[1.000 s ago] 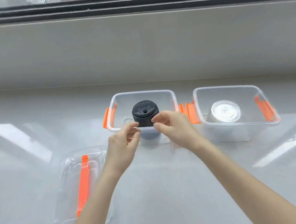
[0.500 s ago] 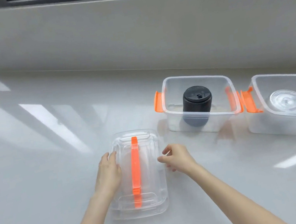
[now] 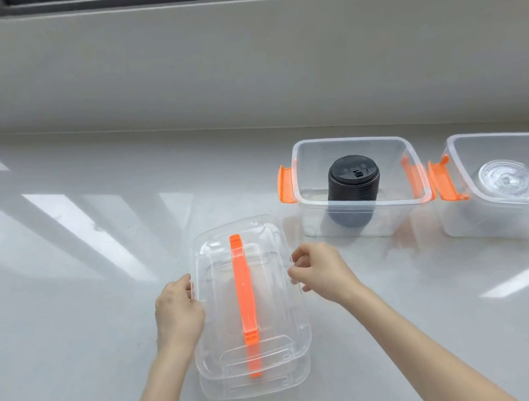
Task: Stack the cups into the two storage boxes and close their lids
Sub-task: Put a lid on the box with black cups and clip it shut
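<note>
Setting: a glossy white bench runs under a window, with a pale grey sill wall behind it and bright streaks of reflected light across the surface.
Lids: two clear lids lie stacked near the front edge of the bench, left of centre, each with an orange handle running from far to near; the upper one sits slightly skewed over the lower.
Left hand: the left hand rests on the left long edge of the top lid, fingers curled over the rim; the grip looks pressed onto that edge, though the clear plastic makes the contact hard to judge.
Right hand: the right hand is at the right long edge of the same lid, thumb and fingertips drawn together in a pinch at the rim.
Left box: a clear storage box stands open, far and right of the lids, with orange latches on both ends; a stack of black cups stands upright inside it.
Right box: a second clear box stands open just beside the first, partly cut off by the frame's right edge; a stack of clear cups sits inside.
</note>
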The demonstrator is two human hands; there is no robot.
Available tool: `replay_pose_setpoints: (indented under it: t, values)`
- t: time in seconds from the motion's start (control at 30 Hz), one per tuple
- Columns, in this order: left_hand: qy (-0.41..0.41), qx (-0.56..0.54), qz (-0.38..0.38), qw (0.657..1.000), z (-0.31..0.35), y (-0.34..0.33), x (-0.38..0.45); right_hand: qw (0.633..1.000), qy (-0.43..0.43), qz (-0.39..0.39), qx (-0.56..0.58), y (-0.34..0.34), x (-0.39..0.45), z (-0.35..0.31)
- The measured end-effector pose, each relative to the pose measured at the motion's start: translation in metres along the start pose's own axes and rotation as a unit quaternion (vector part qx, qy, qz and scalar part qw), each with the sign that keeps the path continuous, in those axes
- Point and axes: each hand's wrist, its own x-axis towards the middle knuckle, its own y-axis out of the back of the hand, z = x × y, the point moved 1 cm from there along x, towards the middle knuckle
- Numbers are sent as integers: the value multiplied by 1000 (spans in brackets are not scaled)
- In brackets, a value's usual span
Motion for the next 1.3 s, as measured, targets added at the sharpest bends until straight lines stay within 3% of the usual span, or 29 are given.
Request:
replay_pose_setpoints:
  t: [0.27, 0.4, 0.47, 0.53, 0.6, 0.7, 0.77, 0.83, 0.9, 1.03, 1.2, 1.3]
  values:
    - [-16, -156, 51, 986, 75, 37, -6, 964, 135, 27, 226, 75, -21, -67]
    - [-18, -234, 9, 972, 123, 26, 3, 942, 162, 60, 287, 122, -31, -91]
    - [-20, -284, -53, 957, 148, 18, 7, 940, 170, 83, 284, 147, -35, -99]
    - [-13, -364, -164, 917, 174, 12, 7, 941, 185, 104, 263, 170, -39, -105]
    - [15, -456, -244, 856, 198, 9, 10, 943, 204, 114, 235, 191, -46, -109]
    - [56, -609, -229, 757, 218, 7, 25, 953, 241, 98, 154, 210, -52, -109]
    - [29, -642, -185, 743, 224, 2, 38, 962, 249, 88, 75, 210, -49, -101]
    - [2, -620, -183, 763, 227, -6, 45, 961, 259, 102, -8, 200, -38, -84]
    - [-33, -551, -201, 810, 229, -17, 49, 952, 277, 120, -54, 187, -24, -63]
    - [-62, -426, -148, 891, 224, -36, 53, 944, 293, 129, -84, 166, 4, -24]
    - [-95, -285, -114, 947, 212, -62, 59, 956, 254, 125, -76, 154, 26, 2]
    - [-100, -245, -93, 960, 209, -72, 58, 963, 242, 104, -58, 151, 28, 5]
